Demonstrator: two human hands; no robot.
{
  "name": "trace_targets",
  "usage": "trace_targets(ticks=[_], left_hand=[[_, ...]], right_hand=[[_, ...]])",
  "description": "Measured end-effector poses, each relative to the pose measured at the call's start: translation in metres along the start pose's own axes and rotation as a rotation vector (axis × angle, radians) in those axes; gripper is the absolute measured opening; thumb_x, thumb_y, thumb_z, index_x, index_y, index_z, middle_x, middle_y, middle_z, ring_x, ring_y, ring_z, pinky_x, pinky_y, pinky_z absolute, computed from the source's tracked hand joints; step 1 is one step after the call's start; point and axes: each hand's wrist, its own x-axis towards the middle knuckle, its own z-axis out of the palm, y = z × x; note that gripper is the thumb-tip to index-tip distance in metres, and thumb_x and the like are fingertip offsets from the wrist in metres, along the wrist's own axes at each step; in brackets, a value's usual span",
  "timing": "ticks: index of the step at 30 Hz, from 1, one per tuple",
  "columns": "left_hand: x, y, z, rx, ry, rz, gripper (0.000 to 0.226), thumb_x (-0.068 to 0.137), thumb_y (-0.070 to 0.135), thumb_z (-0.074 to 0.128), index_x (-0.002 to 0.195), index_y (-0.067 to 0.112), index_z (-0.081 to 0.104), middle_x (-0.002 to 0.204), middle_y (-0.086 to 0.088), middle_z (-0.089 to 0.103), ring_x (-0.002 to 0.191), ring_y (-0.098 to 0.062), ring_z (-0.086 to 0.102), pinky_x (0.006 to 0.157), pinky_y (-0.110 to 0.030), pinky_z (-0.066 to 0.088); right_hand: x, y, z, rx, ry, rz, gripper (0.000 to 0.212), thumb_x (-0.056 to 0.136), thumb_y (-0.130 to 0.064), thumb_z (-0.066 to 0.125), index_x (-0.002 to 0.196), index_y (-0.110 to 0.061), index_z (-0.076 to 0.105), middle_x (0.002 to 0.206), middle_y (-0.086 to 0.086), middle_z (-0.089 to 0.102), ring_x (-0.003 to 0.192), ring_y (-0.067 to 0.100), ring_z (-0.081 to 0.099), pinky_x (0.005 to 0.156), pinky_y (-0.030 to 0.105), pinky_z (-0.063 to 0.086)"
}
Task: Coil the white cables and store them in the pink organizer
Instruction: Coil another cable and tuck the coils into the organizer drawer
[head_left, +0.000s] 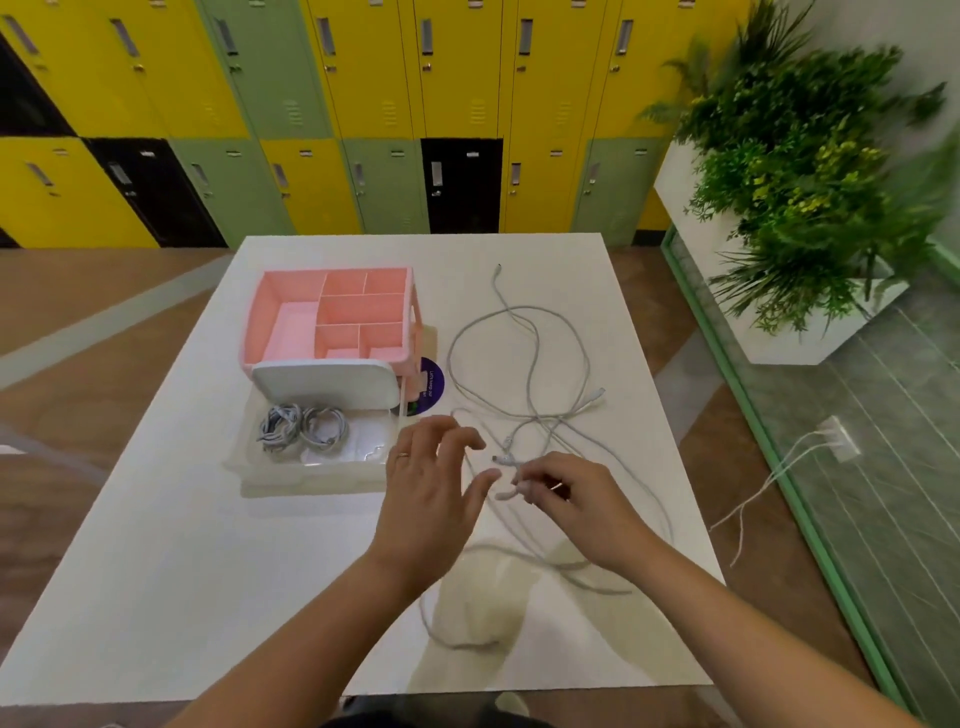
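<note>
While your right hand (571, 499) pinches a cable end in a narrow grip and your left hand (431, 488) hovers beside it, grip wide and empty, the loose white cables (550, 415) sprawl tangled over the right half of the surface (156, 571). Two coiled cables (280, 431) lie in the clear tray (311, 470) fronting the pink organizer (291, 312). Expect the loose ones to be light, limp and springy: take hold just behind the plug, as crossings may snag.

Pink organizer (291, 317) with white drawer (322, 384), white cables (524, 358), white table (156, 545), purple round sticker (434, 382), yellow, green and black lockers (363, 104), green plants (810, 171)
</note>
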Motion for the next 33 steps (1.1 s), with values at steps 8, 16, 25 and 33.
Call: trace_targets(ticks=[8, 16, 25, 33], left_hand=[[0.031, 0.033, -0.022, -0.517, -0.404, -0.299, 0.015, 0.096, 0.037, 0.053, 0.106, 0.026, 0.057, 0.101, 0.015, 0.065, 0.098, 0.008, 0.057, 0.083, -0.014, 0.044], [0.085, 0.034, -0.071, -0.720, -0.280, -0.388, 0.031, 0.104, 0.030, 0.036, 0.092, 0.023, 0.064, 0.070, 0.007, 0.047, 0.068, -0.010, 0.048, 0.074, -0.028, 0.050], [0.128, 0.027, -0.131, -1.191, -0.337, -0.421, 0.033, 0.103, 0.017, 0.037, 0.087, 0.009, 0.065, 0.066, 0.001, 0.059, 0.066, -0.013, 0.056, 0.077, -0.027, 0.049], [0.123, 0.017, -0.144, -1.162, -0.453, -0.537, 0.033, 0.096, 0.002, 0.030, 0.097, 0.004, 0.063, 0.060, -0.004, 0.038, 0.054, -0.015, 0.035, 0.059, -0.025, 0.042]], right_hand=[[0.024, -0.051, -0.032, 0.174, 0.013, -0.029, 0.017, 0.082, -0.018, 0.074, 0.071, -0.031, 0.072, 0.085, -0.007, 0.063, 0.078, 0.013, 0.057, 0.072, 0.018, 0.042], [0.055, -0.072, -0.037, 0.003, 0.313, -0.052, 0.035, 0.084, -0.024, 0.072, 0.110, -0.033, 0.051, 0.111, -0.013, 0.048, 0.089, 0.003, 0.053, 0.072, 0.015, 0.044], [0.067, -0.101, -0.020, 0.373, 0.449, 0.006, 0.024, 0.094, -0.004, 0.056, 0.103, -0.025, 0.052, 0.083, 0.006, 0.072, 0.070, 0.021, 0.070, 0.068, 0.028, 0.056], [0.076, -0.141, -0.034, 0.483, 0.558, -0.129, 0.013, 0.095, 0.000, 0.053, 0.094, -0.011, 0.059, 0.084, 0.012, 0.071, 0.060, 0.022, 0.066, 0.056, 0.027, 0.055]])
